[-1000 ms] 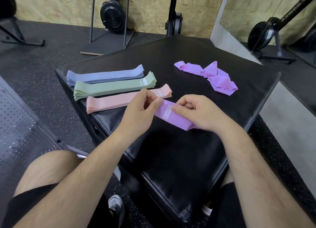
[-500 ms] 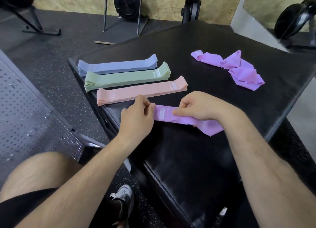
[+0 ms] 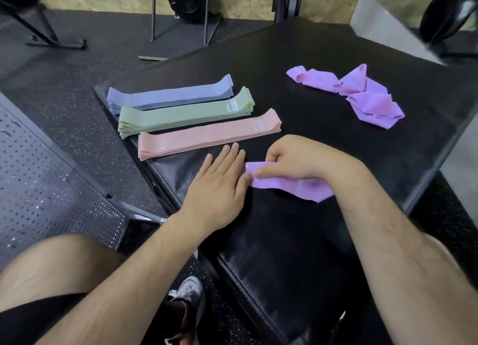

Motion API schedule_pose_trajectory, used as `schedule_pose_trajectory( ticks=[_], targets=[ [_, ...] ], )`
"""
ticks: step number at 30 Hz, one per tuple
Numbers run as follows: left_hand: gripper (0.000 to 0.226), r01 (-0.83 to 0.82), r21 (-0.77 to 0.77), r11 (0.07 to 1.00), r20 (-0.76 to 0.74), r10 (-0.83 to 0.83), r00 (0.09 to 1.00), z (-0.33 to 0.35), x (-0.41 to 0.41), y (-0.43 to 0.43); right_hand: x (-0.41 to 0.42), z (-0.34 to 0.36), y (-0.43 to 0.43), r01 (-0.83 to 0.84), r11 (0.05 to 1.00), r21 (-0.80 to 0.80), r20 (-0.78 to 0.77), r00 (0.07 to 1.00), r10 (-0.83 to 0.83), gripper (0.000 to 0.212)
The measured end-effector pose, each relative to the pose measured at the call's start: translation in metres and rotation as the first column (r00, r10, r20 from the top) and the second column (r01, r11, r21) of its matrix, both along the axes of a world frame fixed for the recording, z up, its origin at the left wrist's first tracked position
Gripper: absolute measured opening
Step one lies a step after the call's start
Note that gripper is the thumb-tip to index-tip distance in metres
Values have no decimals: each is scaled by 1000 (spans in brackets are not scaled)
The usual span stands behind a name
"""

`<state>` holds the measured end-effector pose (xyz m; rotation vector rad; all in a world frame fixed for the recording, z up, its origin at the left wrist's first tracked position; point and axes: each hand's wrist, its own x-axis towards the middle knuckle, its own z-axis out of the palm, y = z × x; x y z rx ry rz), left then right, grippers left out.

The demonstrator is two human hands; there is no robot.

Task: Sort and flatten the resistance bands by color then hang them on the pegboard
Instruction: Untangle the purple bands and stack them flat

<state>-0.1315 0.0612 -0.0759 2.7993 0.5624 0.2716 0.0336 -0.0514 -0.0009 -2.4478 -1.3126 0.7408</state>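
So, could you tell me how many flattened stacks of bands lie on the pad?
3: blue stack farthest, green stack in the middle, pink stack nearest; none seems hidden.

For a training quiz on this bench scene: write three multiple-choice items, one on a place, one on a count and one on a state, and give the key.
1. Which flat stack lies nearest the left hand? A blue; B green; C pink.
2. How many flat sorted stacks lie on the bench? A two; B three; C four.
3. What is the right hand doing? A lying open on the bench; B pinching the purple band; C gripping a green band.

Key: C, the pink stack lies just beyond the left hand. B, the blue stack, green stack and pink stack lie side by side. B, its curled fingers pinch the band's end.
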Motion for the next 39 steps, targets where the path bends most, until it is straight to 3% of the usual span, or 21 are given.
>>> schedule_pose_trajectory(
  ticks=[9, 16, 22, 25, 32, 35, 39],
  targets=[
    [62, -38, 10, 999, -52, 38, 998, 2, 1, -1, 17, 23, -24, 49, 992, -115, -71, 996, -57, 34],
    [59, -53, -9, 999, -54, 53, 997, 3, 1, -2, 24, 31, -44, 70, 983, -169, -146, 985, -95, 44],
    [62, -55, -17, 998, -69, 54, 996, 5, 2, -3, 30, 37, -65, 69, 991, -118, -225, 970, -95, 32],
    [63, -60, -14, 998, -82, 58, 995, 6, 1, -4, 28, 39, -67, 101, 987, -125, -234, 964, -128, 36],
    [64, -65, -13, 998, -106, 63, 992, 8, 2, -5, 32, 43, -81, 149, 989, -20, -182, 972, -151, 34],
    [64, -68, -21, 997, -110, 65, 992, 8, 3, -4, 36, 38, -83, 165, 984, -73, -200, 964, -176, 33],
    [65, -64, -18, 998, -123, 61, 991, 10, 2, -7, 42, 14, -84, 229, 967, -114, -89, 967, -239, 45]
  ],
)
